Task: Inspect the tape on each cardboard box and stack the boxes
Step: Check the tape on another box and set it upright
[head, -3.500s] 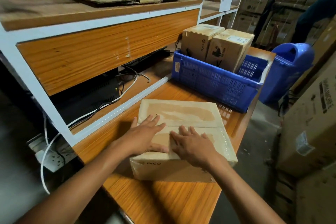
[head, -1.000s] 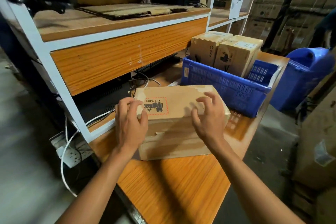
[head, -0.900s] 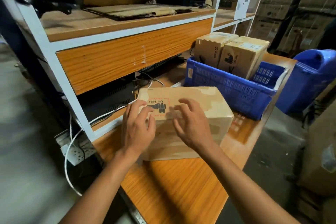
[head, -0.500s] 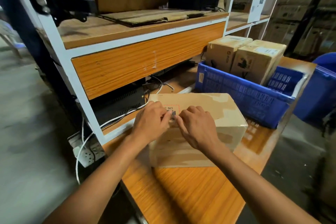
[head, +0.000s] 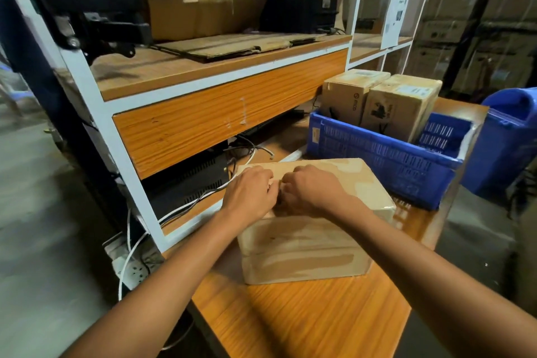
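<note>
A tan cardboard box [head: 305,241] with clear tape across its faces stands on the orange wooden table [head: 305,317]. My left hand [head: 250,192] and my right hand [head: 312,192] sit side by side on its top. Their fingers are curled, and the fingertips meet at the middle of the top as they pinch at the tape there. The fingertips themselves are hidden under the knuckles. Two more cardboard boxes [head: 348,96] [head: 398,107] stand upright in a blue plastic crate [head: 377,160] just behind.
A white-framed shelf with orange boards [head: 218,122] rises on the left, with flat cardboard on it, and black equipment and white cables underneath. A blue bin [head: 508,139] stands right of the crate. A power strip [head: 130,267] hangs at the table's left edge.
The box was turned from lying flat onto another face. My hands moved from its sides to the middle of its top, and their fingers curled together there.
</note>
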Tool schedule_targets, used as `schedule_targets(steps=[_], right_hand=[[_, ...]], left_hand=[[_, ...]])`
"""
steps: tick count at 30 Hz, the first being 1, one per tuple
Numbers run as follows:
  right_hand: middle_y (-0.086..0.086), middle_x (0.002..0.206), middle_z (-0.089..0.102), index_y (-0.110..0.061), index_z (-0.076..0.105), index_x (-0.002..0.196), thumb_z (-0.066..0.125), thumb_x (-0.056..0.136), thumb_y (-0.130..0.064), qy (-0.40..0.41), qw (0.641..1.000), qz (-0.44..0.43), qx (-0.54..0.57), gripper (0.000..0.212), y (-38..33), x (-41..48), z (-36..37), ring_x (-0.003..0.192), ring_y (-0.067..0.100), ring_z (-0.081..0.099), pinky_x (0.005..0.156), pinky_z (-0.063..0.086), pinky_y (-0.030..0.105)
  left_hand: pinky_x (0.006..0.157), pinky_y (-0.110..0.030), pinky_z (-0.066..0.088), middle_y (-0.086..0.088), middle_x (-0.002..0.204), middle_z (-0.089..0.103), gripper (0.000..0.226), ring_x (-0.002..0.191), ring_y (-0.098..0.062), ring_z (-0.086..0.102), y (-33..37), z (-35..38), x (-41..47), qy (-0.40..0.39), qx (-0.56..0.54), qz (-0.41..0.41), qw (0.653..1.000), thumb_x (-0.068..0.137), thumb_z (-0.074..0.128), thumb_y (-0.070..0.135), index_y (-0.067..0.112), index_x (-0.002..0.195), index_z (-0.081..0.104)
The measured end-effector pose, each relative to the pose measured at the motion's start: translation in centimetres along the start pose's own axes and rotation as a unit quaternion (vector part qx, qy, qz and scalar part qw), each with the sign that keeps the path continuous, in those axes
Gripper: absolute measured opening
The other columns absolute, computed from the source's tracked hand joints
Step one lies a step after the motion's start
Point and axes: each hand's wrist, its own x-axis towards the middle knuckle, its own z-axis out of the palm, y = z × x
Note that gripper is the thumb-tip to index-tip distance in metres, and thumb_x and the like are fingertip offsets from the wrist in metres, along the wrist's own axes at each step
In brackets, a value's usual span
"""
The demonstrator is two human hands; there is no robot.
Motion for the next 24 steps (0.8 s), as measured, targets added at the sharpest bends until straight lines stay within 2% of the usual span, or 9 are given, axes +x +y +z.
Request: schedule_targets(steps=[1,3,6,10,12,14,18,21,24], right_hand=[[0.008,0.131,0.058,-0.023,0.06,0.128,0.045,0.093,-0.064,-0.032,0.999,0.0,-0.008,0.056,0.0,0.5,0.0,0.123,0.028,0.054,0.099,0.049,0.051],[0.008,0.163,0.027,-0.022,0.032,0.155,0.032,0.096,-0.068,-0.09,0.996,0.015,-0.008,0.074,0.0,1.1,0.9,0.15,0.033,0.024,0.115,0.028,0.06],[0.004,0.17,0.002,-0.023,0.008,0.162,0.016,0.098,-0.068,-0.086,0.996,0.021,-0.001,0.078,0.2,0.6,2.8,0.155,0.031,0.004,0.119,0.014,0.061],[0.003,0.167,0.019,-0.028,0.025,0.158,0.035,0.095,-0.065,-0.113,0.993,0.008,0.035,0.073,1.1,1.6,2.3,0.152,0.033,0.018,0.117,0.024,0.059],[0.005,0.145,0.052,-0.029,0.05,0.142,0.053,0.087,-0.063,-0.098,0.992,-0.003,0.082,0.065,1.8,2.0,0.8,0.135,0.031,0.046,0.108,0.041,0.052],[0.005,0.124,0.066,-0.023,0.063,0.128,0.06,0.089,-0.055,-0.081,0.991,0.001,0.108,0.05,3.1,2.4,-0.3,0.115,0.027,0.061,0.097,0.05,0.043],[0.006,0.118,0.065,-0.023,0.065,0.115,0.045,0.094,-0.062,-0.013,0.998,0.021,0.05,0.048,5.6,1.7,0.7,0.102,0.024,0.061,0.087,0.053,0.044],[0.003,0.133,0.059,-0.026,0.058,0.133,0.036,0.096,-0.061,0.032,0.999,0.016,0.038,0.054,5.9,0.7,2.8,0.119,0.025,0.057,0.096,0.05,0.045],[0.003,0.139,0.055,-0.027,0.053,0.14,0.043,0.098,-0.054,-0.021,0.997,0.016,0.07,0.051,5.9,1.1,1.8,0.127,0.025,0.053,0.102,0.045,0.043]], left_hand=[[0.084,-0.037,0.046,-0.003,0.117,0.066,0.034,0.11,-0.025,0.059,0.0,-0.1,0.3,0.01,-0.01,0.001,1.0,0.101,0.044,0.035,0.015,0.113,0.068],[0.09,-0.037,0.045,-0.004,0.127,0.064,0.038,0.117,-0.025,0.058,0.0,0.2,0.3,0.0,-0.015,-0.002,1.0,0.102,0.041,0.037,0.015,0.119,0.066],[0.095,-0.039,0.043,-0.005,0.128,0.062,0.043,0.122,-0.025,0.056,-0.2,0.8,0.0,-0.05,0.013,-0.019,0.999,0.103,0.034,0.041,0.015,0.115,0.066],[0.082,-0.036,0.041,-0.01,0.123,0.065,0.038,0.113,-0.031,0.06,1.7,-0.5,1.7,-0.106,0.102,-0.048,0.988,0.102,0.038,0.035,0.014,0.114,0.068],[0.08,-0.037,0.043,-0.013,0.121,0.065,0.037,0.11,-0.033,0.061,2.7,-1.0,2.6,-0.125,0.1,-0.047,0.986,0.102,0.039,0.033,0.012,0.114,0.068],[0.073,-0.037,0.042,-0.016,0.118,0.065,0.037,0.105,-0.036,0.061,3.0,-0.5,3.6,-0.127,0.053,-0.04,0.99,0.102,0.037,0.028,0.009,0.108,0.068],[0.08,-0.041,0.048,-0.016,0.111,0.065,0.033,0.099,-0.035,0.061,3.9,1.4,3.8,-0.096,-0.062,-0.005,0.993,0.103,0.038,0.029,0.016,0.093,0.067],[0.081,-0.038,0.045,-0.011,0.114,0.065,0.039,0.104,-0.03,0.061,4.5,2.3,3.7,-0.096,-0.022,0.01,0.995,0.105,0.036,0.038,0.016,0.109,0.068],[0.077,-0.037,0.044,-0.013,0.113,0.066,0.043,0.103,-0.032,0.062,4.8,1.8,4.2,-0.122,0.033,0.011,0.992,0.105,0.034,0.04,0.015,0.111,0.068]])
